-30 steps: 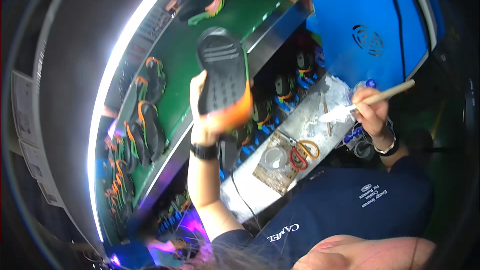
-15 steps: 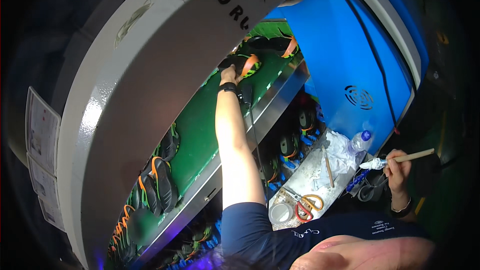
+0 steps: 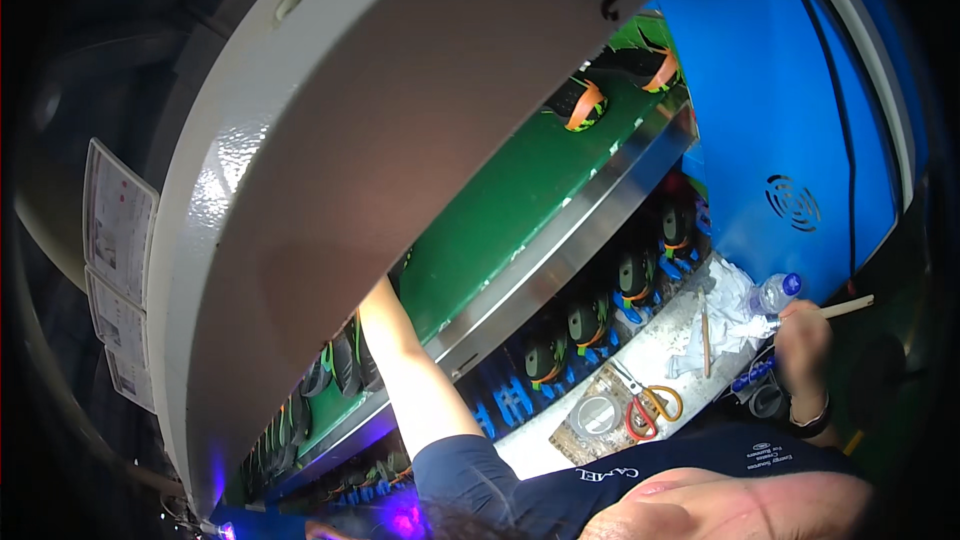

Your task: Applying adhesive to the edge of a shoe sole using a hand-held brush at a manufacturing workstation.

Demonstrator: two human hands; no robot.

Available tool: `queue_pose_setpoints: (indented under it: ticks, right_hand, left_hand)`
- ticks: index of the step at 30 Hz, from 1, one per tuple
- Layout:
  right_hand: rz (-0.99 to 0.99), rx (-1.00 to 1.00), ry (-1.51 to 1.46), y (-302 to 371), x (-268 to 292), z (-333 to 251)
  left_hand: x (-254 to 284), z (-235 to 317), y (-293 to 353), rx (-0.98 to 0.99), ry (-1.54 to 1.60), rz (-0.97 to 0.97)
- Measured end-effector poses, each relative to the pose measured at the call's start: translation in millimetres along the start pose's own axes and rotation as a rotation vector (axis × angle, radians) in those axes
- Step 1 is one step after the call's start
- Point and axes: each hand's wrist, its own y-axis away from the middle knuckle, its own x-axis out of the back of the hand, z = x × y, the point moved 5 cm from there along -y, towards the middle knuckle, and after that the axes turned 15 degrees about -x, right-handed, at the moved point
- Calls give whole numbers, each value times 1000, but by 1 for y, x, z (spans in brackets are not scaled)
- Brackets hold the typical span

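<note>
My left forearm (image 3: 405, 355) reaches over the metal edge of the green belt (image 3: 490, 210) and in under the grey hood (image 3: 330, 170). The hood hides my left hand, so its fingers and anything in them do not show. A dark shoe (image 3: 347, 365) lies beside the forearm on the belt. At the far end sits another dark shoe with an orange heel (image 3: 588, 108), apart from my arm. On the right, my right hand (image 3: 803, 340), blurred, is closed round a brush with a pale wooden handle (image 3: 850, 307); its bristle end is hardly visible.
A pale shelf (image 3: 530, 440) holds orange-and-red-handled scissors (image 3: 655, 410), a round clear container (image 3: 598, 414), a thin wooden stick (image 3: 706, 340) and crumpled white cloth (image 3: 735, 290). A purple-capped bottle (image 3: 775, 292) stands by the blue panel (image 3: 760, 120). Several shoes (image 3: 588, 320) sit below the belt.
My left hand has left the orange-heeled shoe at the far end and gone left under the hood. The view has shifted. My right hand still grips the brush, its head now less visible.
</note>
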Motion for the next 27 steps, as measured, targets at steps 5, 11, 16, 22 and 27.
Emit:
queue_pose_setpoints:
  ticks: [5,11,16,22,27]
  right_hand:
    - [23,20,19,10,-14,9]
    - [-6,-6,-38,16,-36,35]
    - [-19,-38,-81,31,-60,62]
    - [-140,-50,-51,62,-59,80]
    - [-184,-28,-4,91,-41,115]
  left_hand:
    - [-19,5,-15,22,82,4]
    - [8,-16,-24,3,621,302]
    - [48,78,48,-413,1793,249]
    - [72,128,171,-620,2023,43]
    - [71,145,244,-605,1979,208]
